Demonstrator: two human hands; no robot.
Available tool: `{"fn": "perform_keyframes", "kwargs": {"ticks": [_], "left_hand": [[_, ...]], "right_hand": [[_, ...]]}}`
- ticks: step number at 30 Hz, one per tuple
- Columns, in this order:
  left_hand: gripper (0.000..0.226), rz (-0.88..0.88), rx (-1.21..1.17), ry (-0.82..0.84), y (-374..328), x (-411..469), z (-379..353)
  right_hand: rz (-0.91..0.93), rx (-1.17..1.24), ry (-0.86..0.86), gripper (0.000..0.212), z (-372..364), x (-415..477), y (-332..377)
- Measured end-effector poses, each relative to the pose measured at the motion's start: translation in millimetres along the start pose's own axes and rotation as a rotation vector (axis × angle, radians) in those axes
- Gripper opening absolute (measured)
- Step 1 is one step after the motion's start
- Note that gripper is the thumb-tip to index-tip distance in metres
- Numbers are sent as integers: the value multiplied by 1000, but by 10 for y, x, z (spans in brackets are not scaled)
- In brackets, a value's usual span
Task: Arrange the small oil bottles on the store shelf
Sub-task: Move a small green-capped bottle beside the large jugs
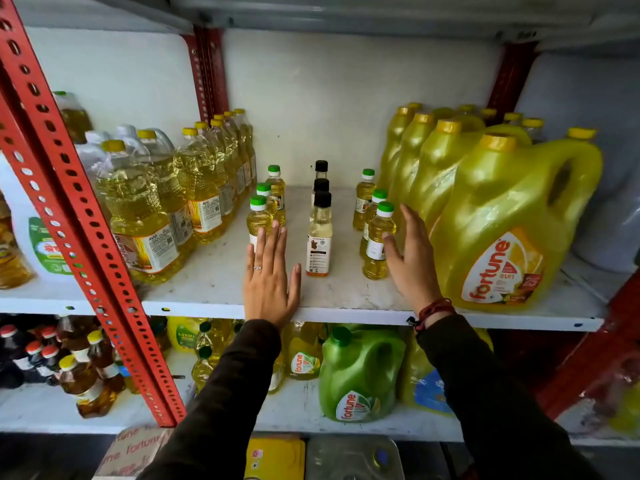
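Note:
Three rows of small oil bottles stand on the white shelf [214,285]. The left row of green-capped bottles [259,216] runs front to back, a middle row of black-capped bottles [319,237] stands between, and a right row of green-capped bottles [377,237] is opposite. My left hand [268,282] lies flat and open, fingertips touching the front left bottle. My right hand [412,258] is open and upright, its palm beside the front right bottle, thumb against it.
Large clear oil bottles [145,216] crowd the left side. Big yellow jugs [502,230] fill the right. A red perforated upright [79,216] crosses at the left. The lower shelf holds a green jug [356,375] and more bottles.

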State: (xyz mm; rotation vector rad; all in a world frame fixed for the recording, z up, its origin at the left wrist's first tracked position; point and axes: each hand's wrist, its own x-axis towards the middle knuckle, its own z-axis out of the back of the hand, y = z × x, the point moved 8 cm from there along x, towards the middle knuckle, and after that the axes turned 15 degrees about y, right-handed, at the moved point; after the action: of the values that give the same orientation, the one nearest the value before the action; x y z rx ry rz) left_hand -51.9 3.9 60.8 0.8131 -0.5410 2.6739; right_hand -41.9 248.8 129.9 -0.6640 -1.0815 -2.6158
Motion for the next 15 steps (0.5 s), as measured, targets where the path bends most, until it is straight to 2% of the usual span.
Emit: {"fn": "perform_keyframes", "kwargs": {"ticks": [4, 11, 15], "left_hand": [[72, 67, 26, 44, 136, -9, -86], [73, 66, 50, 49, 173, 10, -138], [74, 79, 47, 54, 176, 4, -141]], "right_hand": [[-55, 63, -6, 54, 81, 171, -95], [-152, 234, 59, 52, 61, 390, -320], [-169, 249, 101, 47, 13, 441, -405]]}}
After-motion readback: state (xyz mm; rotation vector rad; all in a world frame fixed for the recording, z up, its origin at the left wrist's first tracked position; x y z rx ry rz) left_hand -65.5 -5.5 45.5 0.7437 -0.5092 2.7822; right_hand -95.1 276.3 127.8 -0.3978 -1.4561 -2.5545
